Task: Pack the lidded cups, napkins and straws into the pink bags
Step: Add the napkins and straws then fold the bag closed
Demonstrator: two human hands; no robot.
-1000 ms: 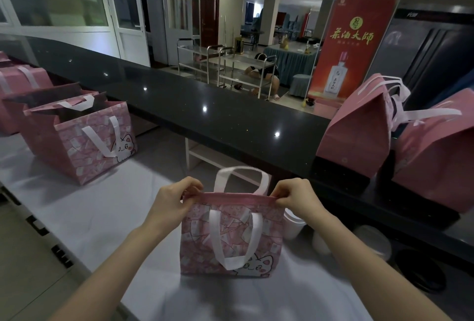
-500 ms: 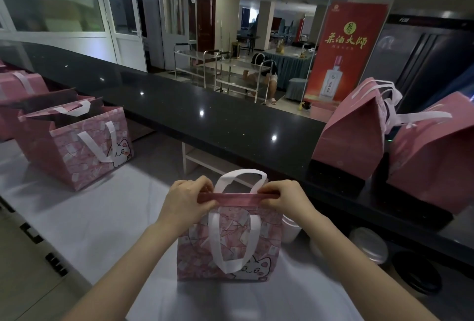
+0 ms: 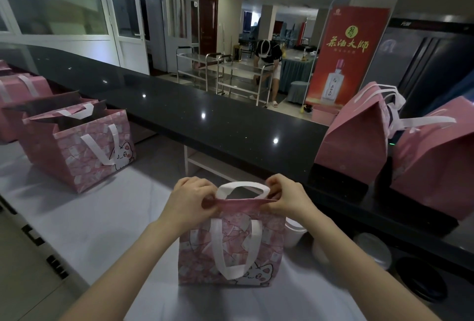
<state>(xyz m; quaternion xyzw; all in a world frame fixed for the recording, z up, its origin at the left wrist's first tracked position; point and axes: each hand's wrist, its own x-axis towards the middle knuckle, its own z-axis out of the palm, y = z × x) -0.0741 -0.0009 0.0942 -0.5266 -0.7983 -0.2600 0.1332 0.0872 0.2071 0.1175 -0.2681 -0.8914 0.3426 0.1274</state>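
Note:
A small pink bag (image 3: 230, 249) with a cat print and white handles stands on the white table (image 3: 84, 218) in front of me. Its top edges are pressed together. My left hand (image 3: 189, 200) pinches the left end of the closed top, and my right hand (image 3: 284, 197) pinches the right end. What the bag holds is hidden. A white lidded cup (image 3: 295, 231) stands just behind the bag on the right, partly covered by it.
A larger open pink bag (image 3: 84, 146) stands at the left, more pink bags (image 3: 18, 89) behind it. Two closed pink bags (image 3: 356, 138) sit on the black counter (image 3: 205, 120) at the right. Lidded containers (image 3: 374, 249) lie under the counter edge. A person bends by carts far back.
Both hands have moved inward along the bag's top, pressing it shut. The view has lifted a little.

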